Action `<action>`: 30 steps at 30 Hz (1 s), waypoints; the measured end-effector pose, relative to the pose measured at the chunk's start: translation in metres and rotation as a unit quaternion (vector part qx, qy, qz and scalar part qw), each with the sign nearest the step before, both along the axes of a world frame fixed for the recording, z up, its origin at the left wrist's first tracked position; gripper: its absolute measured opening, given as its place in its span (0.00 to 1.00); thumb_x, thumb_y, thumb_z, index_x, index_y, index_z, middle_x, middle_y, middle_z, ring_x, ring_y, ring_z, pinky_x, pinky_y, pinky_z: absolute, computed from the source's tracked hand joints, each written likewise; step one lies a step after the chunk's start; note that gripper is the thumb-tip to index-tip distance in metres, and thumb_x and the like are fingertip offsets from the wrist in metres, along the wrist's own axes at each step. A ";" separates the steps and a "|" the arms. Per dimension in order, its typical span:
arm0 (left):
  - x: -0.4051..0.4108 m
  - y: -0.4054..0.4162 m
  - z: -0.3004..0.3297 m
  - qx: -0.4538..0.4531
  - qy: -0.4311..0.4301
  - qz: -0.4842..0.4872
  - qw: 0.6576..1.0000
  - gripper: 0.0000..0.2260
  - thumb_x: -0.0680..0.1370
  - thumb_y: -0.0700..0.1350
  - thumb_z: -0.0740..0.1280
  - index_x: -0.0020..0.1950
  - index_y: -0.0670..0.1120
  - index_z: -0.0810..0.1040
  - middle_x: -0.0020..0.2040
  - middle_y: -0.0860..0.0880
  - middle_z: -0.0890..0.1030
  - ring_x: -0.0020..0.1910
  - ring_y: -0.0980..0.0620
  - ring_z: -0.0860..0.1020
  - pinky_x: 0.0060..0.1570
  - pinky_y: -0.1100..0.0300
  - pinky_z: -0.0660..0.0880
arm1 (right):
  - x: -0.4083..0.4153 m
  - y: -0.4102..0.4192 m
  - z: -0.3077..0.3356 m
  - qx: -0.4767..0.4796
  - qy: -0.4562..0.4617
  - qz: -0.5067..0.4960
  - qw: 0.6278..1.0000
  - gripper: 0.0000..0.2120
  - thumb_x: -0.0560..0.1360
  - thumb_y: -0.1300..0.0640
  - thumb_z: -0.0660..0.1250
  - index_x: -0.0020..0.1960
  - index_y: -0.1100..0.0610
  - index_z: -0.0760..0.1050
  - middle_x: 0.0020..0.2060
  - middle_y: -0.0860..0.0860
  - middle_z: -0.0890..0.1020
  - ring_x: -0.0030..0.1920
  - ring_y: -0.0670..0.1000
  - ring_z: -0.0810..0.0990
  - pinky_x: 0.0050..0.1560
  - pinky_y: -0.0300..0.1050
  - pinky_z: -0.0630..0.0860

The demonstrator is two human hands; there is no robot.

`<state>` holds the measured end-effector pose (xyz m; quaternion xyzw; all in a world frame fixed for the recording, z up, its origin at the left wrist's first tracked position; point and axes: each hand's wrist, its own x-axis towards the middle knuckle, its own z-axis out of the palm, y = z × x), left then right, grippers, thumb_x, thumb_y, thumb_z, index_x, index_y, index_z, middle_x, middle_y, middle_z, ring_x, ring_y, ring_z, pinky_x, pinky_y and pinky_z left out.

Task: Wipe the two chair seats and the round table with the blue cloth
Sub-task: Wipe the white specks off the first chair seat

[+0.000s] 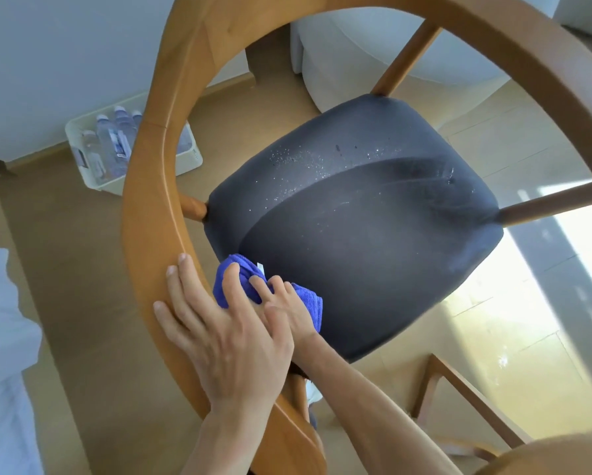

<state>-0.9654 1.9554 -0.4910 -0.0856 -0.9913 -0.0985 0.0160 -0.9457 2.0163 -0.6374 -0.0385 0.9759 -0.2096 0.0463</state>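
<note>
Here the blue cloth [234,282], a folded wad of nubby terry with a small white tag, lies at the near left edge of the dark chair seat [363,234]. The right hand [284,303] presses down on it, fingers curled over the folds. The seat is a rounded cushion in matte charcoal fabric, speckled with tiny droplets across its far half. The left hand [226,334] rests flat on the curved backrest rail [157,186], fingers straight and spread apart over smooth, honey-coloured wood. On the tan floor beyond, a white slotted plastic basket [192,159] holds clear water bottles [109,142].
</note>
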 end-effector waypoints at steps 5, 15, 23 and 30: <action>-0.043 0.008 0.006 0.024 0.023 -0.021 0.999 0.22 0.71 0.45 0.65 0.63 0.39 0.72 0.68 0.36 0.68 0.71 0.35 0.62 0.69 0.38 0.59 | -0.015 0.016 -0.001 0.014 0.051 -0.074 0.996 0.19 0.68 0.54 0.72 0.55 0.50 0.70 0.46 0.51 0.76 0.36 0.54 0.68 0.34 0.48 0.72; -0.105 0.016 -0.001 0.001 0.048 -0.018 0.999 0.25 0.70 0.42 0.64 0.66 0.37 0.69 0.71 0.36 0.64 0.75 0.35 0.57 0.73 0.39 0.52 | -0.065 0.085 -0.003 0.067 0.063 -0.177 0.980 0.16 0.67 0.59 0.70 0.54 0.52 0.78 0.48 0.56 0.77 0.35 0.57 0.69 0.32 0.50 0.72; -0.107 0.019 -0.005 -0.030 0.024 -0.001 0.999 0.28 0.70 0.47 0.63 0.68 0.39 0.65 0.77 0.33 0.53 0.77 0.35 0.51 0.74 0.39 0.49 | -0.069 0.204 0.005 0.103 0.007 -0.330 0.938 0.18 0.74 0.54 0.67 0.64 0.53 0.74 0.56 0.60 0.74 0.43 0.62 0.72 0.42 0.55 0.72; -0.108 0.023 -0.004 -0.034 0.019 0.005 0.999 0.30 0.70 0.47 0.66 0.69 0.38 0.65 0.76 0.33 0.55 0.77 0.35 0.51 0.74 0.40 0.49 | -0.026 0.295 0.007 0.106 -0.040 -0.499 0.859 0.21 0.78 0.51 0.62 0.69 0.53 0.66 0.64 0.62 0.68 0.58 0.66 0.69 0.56 0.60 0.68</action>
